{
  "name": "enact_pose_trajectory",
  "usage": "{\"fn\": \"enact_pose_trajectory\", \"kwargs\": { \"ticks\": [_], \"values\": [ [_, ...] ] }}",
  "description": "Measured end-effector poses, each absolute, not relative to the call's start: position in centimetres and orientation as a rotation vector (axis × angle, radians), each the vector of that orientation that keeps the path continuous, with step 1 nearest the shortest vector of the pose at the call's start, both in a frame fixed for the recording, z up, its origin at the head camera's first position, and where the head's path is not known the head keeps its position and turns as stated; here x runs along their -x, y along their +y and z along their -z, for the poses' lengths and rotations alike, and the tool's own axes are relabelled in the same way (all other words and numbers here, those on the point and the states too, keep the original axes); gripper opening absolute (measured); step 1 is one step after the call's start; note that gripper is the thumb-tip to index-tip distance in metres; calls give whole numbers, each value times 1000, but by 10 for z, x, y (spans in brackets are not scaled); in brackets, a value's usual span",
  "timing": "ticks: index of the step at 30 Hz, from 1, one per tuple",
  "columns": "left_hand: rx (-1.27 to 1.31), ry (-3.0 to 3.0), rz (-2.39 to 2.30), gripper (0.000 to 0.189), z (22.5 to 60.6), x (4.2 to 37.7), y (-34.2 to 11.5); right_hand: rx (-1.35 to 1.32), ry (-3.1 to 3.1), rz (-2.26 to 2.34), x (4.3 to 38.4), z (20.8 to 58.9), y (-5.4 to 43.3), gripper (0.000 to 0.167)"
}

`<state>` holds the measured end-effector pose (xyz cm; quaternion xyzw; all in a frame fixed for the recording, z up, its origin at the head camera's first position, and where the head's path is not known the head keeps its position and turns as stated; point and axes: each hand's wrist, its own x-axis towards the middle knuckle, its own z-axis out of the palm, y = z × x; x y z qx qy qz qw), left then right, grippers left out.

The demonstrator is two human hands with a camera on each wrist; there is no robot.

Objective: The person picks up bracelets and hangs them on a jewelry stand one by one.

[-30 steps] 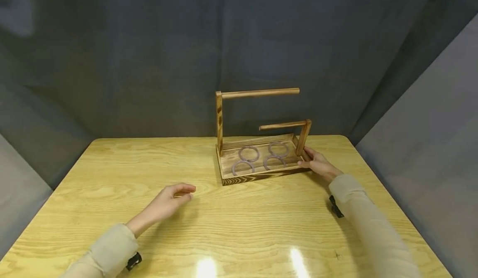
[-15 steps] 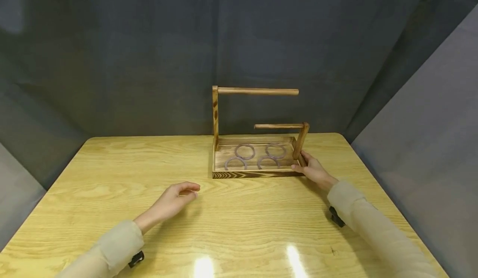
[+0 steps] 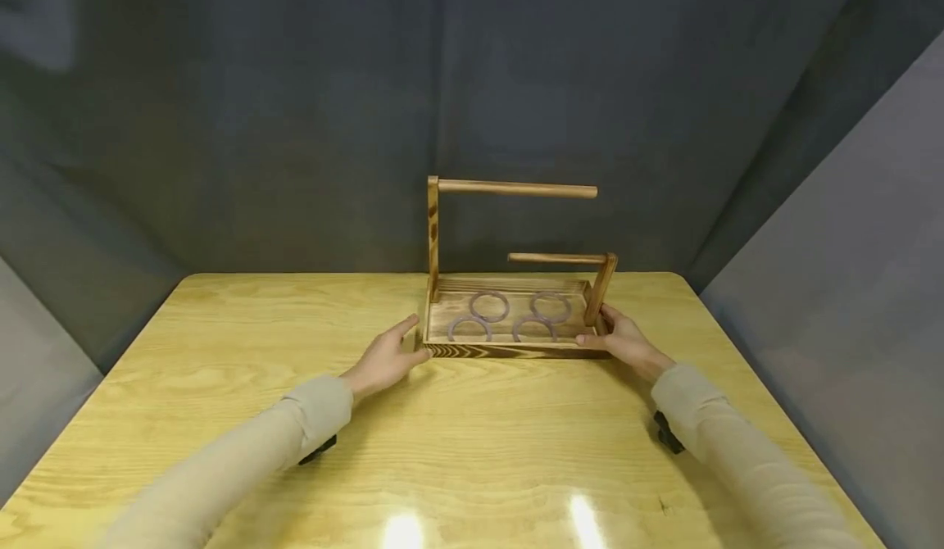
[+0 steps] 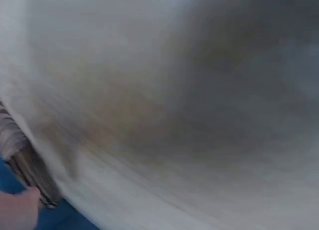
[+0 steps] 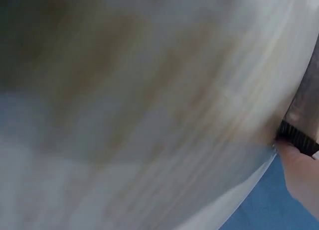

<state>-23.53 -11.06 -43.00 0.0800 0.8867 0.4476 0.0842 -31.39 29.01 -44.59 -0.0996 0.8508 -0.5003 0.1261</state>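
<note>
A wooden rack (image 3: 509, 352) stands on the table, a shallow tray with several purplish rings (image 3: 489, 307) on its floor. From its left end rises a tall post with a long upper bar (image 3: 516, 188); a shorter post at the right end bears a lower bar (image 3: 556, 258). My right hand (image 3: 625, 342) grips the tray's right front corner, thumb at the front rim and fingers along the end. Beside the left front corner is my left hand (image 3: 385, 359), its thumb and fingers spread. In both wrist views only the rack's edge and part of each hand show.
The wood-grain table (image 3: 472, 442) spreads out around the rack. A dark curtain (image 3: 295, 123) hangs behind its back edge, and a grey panel (image 3: 848, 270) borders the right side.
The rack has turned so its front edge lies level, my right hand staying on its corner. My left hand has moved forward and right to the rack's left end, fingers spreading.
</note>
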Motion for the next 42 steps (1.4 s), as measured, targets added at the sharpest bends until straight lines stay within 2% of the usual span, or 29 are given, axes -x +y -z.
{"fn": "enact_pose_trajectory", "kwargs": {
  "ticks": [5,12,19,29,33,42],
  "values": [
    [-205,2591,-1374,90,448,264,-103,331,2457,1455,316,449,291,88],
    [-155,2556,-1368,95,451,281,-93,303,2453,1385,322,450,296,94],
    [-120,2602,-1334,97,457,283,-90,305,2443,1377,321,453,299,99],
    [-113,2567,-1359,94,451,278,-89,305,2484,1375,321,451,296,97],
    [-112,2562,-1349,94,448,274,-92,282,2486,1334,320,448,292,102],
    [-116,2566,-1313,96,447,258,-105,294,2422,1428,307,452,277,101]
  ]
}}
